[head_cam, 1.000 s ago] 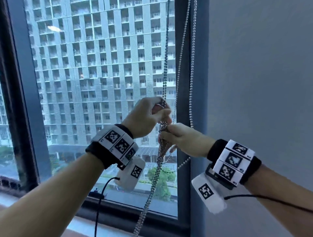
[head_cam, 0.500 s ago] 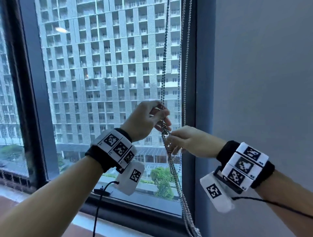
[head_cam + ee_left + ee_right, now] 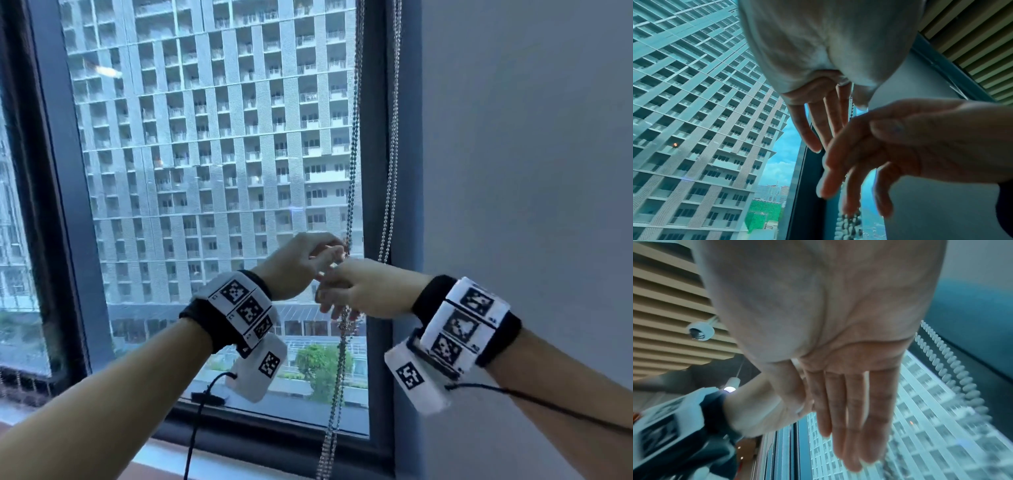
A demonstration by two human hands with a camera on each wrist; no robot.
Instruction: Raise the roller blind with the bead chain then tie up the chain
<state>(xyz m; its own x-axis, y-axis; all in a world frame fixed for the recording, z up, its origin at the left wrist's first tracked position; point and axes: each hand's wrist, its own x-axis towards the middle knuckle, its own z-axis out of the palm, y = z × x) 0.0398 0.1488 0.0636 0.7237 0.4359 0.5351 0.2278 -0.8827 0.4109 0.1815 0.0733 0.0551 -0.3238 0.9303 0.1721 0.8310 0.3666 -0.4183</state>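
Observation:
A steel bead chain hangs down in front of the window's right side. My left hand pinches it between thumb and forefinger at about chest height; in the left wrist view the chain runs beside the thumb. Just below, my right hand lies against the gathered strands with its fingers straight and loose, not gripping. The bundle dangles under those fingers. The blind itself is out of view.
A second pair of bead chains hangs by the dark window frame, right of my hands. A plain grey wall stands on the right. The sill runs below. A ceiling camera shows overhead.
My right hand has let go of the gathered strands and straightened its fingers, moving up close under the left hand. The hanging bundle swung right, then back toward vertical.

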